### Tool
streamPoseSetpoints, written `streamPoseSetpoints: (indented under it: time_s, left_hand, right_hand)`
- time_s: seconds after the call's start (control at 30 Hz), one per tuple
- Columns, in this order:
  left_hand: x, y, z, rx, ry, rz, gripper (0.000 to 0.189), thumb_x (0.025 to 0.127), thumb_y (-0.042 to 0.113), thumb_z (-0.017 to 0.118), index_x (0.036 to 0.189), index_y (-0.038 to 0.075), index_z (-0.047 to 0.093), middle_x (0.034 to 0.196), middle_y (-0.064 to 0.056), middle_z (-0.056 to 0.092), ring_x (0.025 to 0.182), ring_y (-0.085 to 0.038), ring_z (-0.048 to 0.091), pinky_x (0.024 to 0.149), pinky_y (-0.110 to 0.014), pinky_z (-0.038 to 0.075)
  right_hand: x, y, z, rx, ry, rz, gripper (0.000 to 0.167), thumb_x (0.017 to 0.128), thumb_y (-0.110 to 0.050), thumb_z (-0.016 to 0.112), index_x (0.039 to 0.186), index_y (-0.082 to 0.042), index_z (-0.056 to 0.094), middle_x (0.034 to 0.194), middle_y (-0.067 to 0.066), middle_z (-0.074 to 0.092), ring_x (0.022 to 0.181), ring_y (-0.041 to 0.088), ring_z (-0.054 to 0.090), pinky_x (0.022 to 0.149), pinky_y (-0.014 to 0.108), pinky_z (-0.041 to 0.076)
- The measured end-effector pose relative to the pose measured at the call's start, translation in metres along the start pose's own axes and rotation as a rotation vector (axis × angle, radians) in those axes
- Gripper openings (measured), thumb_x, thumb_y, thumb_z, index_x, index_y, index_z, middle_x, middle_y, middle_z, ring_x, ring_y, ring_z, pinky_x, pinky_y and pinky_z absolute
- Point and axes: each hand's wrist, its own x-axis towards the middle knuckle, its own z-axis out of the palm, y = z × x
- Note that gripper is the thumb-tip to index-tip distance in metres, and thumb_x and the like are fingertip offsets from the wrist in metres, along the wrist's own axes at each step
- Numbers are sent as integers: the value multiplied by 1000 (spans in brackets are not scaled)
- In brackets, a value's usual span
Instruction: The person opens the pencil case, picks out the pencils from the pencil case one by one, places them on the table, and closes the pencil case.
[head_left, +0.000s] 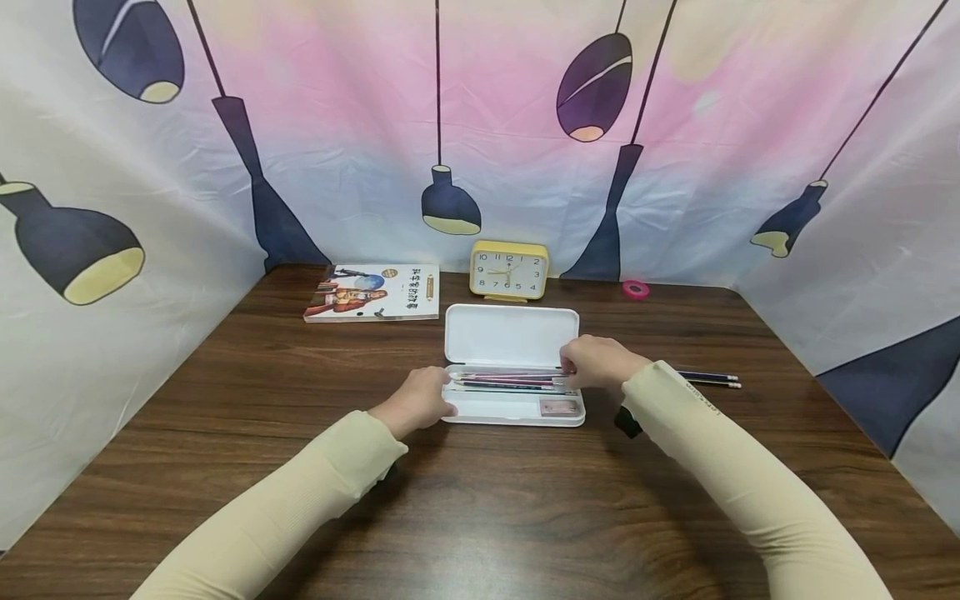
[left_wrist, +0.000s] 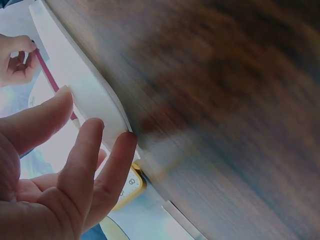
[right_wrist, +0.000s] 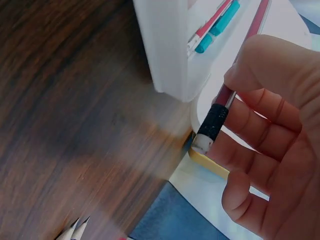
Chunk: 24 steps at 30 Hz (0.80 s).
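An open white pencil case [head_left: 512,333] lies on the table with its lid raised at the back. Several pencils [head_left: 510,382] lie in its rear part, and a pinkish eraser [head_left: 558,407] sits in the front right compartment. My left hand [head_left: 420,398] holds the case's left end, thumb toward the front corner. Over the right end, my right hand [head_left: 600,362] pinches a dark red pencil [right_wrist: 257,22] between thumb and fingers, near its black band and white eraser tip. In the left wrist view that pencil [left_wrist: 47,74] slants toward my left thumb, which partly covers it.
Two dark pencils [head_left: 708,378] lie on the table right of the case, partly behind my right sleeve. Behind stand a yellow clock [head_left: 509,271], a book [head_left: 375,292] at the left, and a pink tape roll [head_left: 635,289] at the right. A printed curtain [head_left: 360,167] borders the table.
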Motion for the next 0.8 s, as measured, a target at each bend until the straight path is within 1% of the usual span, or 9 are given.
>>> streamPoseSetpoints:
  time_s: [0.17, 0.27, 0.47, 0.6, 0.8]
  left_hand:
    - [0, 0, 0, 6, 3, 4, 46, 68, 11, 73, 106, -7, 56, 105, -19, 56, 102, -33, 48, 87, -40, 37]
    - [0, 1, 0, 0, 1, 0, 46, 68, 11, 73, 106, -7, 56, 105, -19, 56, 103, -33, 48, 88, -39, 37]
    - [-1, 1, -1, -2, -3, -3, 46, 68, 11, 73, 107, -7, 56, 106, -19, 56, 104, -33, 47, 88, -39, 37]
    - [-2, 1, -1, 5, 7, 9, 45, 68, 11, 73, 106, -8, 56, 105, -19, 56, 103, -34, 48, 88, -39, 37]
    - [-2, 1, -1, 10, 4, 13, 44, 68, 11, 73, 105, -8, 56, 104, -19, 57, 102, -34, 48, 88, -39, 37]
  right_hand:
    - [-2, 3, 0, 14, -7, 2, 10, 73, -14, 66, 73, -12, 56, 66, -3, 50, 61, 13, 45, 53, 27, 37]
    - [-3, 6, 0, 12, 2, -9, 10, 73, -15, 66, 73, -12, 56, 66, -3, 50, 61, 13, 45, 53, 27, 37]
    - [-8, 12, -1, 6, 12, -4, 9, 72, -12, 64, 72, -13, 55, 65, -4, 49, 61, 13, 44, 52, 27, 37]
    - [-10, 16, -1, 30, 10, -6, 8, 71, -8, 62, 72, -12, 55, 65, -3, 49, 60, 13, 44, 52, 27, 36]
    - [-12, 21, 0, 108, -10, -14, 8, 71, -4, 62, 73, -10, 56, 65, -3, 50, 60, 13, 45, 53, 26, 37]
